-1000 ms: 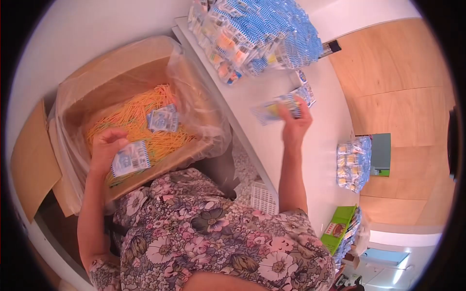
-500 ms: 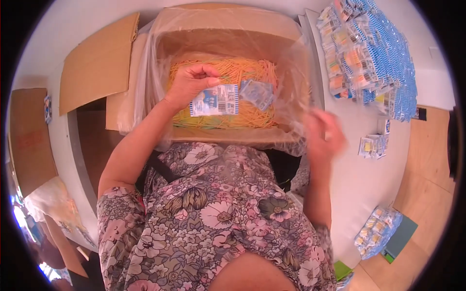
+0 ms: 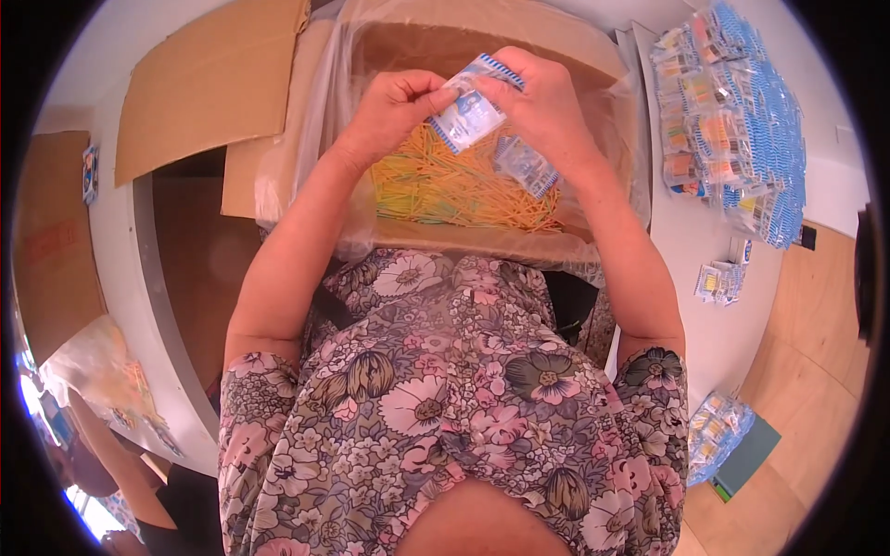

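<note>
Both hands have met on the small blue-edged packet (image 3: 470,113), tilted above the box of yellow sticks (image 3: 445,185), left hand (image 3: 394,107) pinching its near corner, right hand (image 3: 542,102) clamping the far edge, equally close.

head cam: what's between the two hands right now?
In the head view, one small clear packet with a blue striped edge spans the gap, pinched by left hand and right hand, above yellow sticks in the lined carton.
</note>
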Motion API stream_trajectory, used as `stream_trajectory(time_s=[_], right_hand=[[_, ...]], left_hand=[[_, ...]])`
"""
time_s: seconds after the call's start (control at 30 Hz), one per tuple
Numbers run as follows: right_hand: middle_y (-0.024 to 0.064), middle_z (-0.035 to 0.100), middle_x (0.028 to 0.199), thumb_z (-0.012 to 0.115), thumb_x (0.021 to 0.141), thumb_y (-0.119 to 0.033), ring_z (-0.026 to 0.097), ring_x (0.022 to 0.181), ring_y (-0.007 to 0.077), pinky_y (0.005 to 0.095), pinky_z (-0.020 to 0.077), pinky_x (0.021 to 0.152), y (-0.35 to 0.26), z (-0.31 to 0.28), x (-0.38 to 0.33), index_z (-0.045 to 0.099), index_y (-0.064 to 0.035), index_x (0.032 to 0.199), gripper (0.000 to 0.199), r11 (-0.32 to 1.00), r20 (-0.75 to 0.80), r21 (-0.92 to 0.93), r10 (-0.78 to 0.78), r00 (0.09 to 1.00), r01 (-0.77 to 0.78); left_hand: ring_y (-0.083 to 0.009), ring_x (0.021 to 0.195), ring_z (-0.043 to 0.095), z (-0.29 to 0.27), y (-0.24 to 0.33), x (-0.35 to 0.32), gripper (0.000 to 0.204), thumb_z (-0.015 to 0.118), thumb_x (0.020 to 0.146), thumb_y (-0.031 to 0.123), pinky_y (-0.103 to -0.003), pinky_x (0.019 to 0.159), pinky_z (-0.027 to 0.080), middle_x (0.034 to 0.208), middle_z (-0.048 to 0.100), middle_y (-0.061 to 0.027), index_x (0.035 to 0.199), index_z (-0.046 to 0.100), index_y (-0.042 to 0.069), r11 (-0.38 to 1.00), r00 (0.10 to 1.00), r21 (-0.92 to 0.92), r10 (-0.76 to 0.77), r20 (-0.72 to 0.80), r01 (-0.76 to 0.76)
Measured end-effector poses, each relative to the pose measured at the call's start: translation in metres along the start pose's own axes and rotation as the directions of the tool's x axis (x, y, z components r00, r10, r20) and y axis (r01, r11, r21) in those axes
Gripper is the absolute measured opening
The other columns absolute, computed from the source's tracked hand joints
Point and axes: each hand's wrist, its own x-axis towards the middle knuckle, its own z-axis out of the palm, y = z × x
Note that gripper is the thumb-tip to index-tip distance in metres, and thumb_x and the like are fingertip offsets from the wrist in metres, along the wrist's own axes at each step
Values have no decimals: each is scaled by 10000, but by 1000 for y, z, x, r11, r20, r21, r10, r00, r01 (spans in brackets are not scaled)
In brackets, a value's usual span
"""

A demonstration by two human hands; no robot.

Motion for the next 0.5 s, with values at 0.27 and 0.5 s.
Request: stream_trajectory(time_s=[0.27,0.5], right_hand=[[135,657,822,594,789,-159,633,756,232,341,501,672,62,60,-29,639,19,848,193,945,618,-251,325,716,-212],[200,642,874,606,712,-124,623,845,348,428,500,733,76,98,-68,656,-13,853,187,849,750,-507,351,561,146]], left_hand=[[-16,663,518,-13,7,7,148,634,854,128,-180,591,415,729,616,31,824,648,-16,970,897,-178,75,-436,-167],[-14,643,521,5,2,11,154,644,848,146,-174,574,421,724,617,31,843,653,-8,979,925,-128,104,-366,-160]])
